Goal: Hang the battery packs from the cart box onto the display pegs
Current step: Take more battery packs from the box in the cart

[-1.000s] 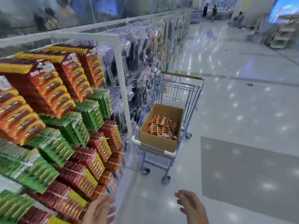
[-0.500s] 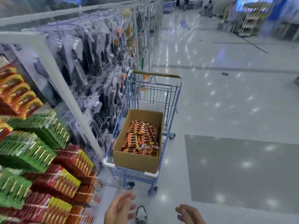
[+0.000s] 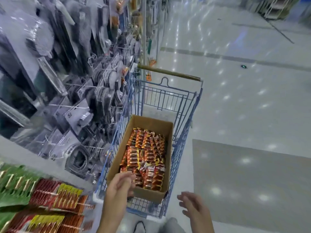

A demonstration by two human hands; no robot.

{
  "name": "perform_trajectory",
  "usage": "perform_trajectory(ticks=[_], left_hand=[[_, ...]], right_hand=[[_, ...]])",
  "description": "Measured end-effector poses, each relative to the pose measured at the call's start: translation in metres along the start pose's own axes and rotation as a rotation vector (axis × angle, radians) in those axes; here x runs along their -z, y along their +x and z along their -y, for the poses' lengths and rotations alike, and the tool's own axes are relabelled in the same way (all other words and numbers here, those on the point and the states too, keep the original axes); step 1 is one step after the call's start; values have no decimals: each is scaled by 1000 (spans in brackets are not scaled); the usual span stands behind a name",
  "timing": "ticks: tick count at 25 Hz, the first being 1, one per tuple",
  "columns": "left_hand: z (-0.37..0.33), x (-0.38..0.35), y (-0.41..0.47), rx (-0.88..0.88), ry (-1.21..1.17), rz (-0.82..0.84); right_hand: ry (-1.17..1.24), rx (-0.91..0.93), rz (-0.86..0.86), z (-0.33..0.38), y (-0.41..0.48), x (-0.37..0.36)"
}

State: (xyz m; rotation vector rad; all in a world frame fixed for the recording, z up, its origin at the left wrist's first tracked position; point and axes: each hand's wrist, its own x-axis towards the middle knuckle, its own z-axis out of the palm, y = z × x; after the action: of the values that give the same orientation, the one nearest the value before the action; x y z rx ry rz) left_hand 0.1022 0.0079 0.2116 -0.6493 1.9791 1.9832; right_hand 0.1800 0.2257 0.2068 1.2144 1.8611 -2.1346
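Store aisle (image 3: 244, 101): left hand (image 3: 120, 184) over battery packs (image 3: 148, 153) in box (image 3: 152, 122), labels (image 3: 134, 156) blurred.

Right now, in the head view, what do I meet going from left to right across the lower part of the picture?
In order: battery packs on the pegs → left hand → right hand → grey floor patch.

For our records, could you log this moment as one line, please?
step: pick; left hand: over box near edge; right hand: open beside cart; battery packs: in box
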Motion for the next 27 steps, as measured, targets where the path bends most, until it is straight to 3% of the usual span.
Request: perform_trajectory(ticks=[10, 18, 21, 24, 27], left_hand=[[11, -61, 132, 147, 175, -269], [87, -80, 311, 478, 452, -348], [130, -77, 366, 584, 540, -288], [172, -72, 399, 623, 672, -269], [172, -77, 400, 554, 745, -331]], right_hand=[[-226, -103, 287, 80, 172, -41], [-268, -199, 239, 104, 271, -69], [-328, -247, 190, 94, 277, -69], [-365, -315, 163, 80, 279, -76], [-386, -381, 145, 71, 284, -91]])
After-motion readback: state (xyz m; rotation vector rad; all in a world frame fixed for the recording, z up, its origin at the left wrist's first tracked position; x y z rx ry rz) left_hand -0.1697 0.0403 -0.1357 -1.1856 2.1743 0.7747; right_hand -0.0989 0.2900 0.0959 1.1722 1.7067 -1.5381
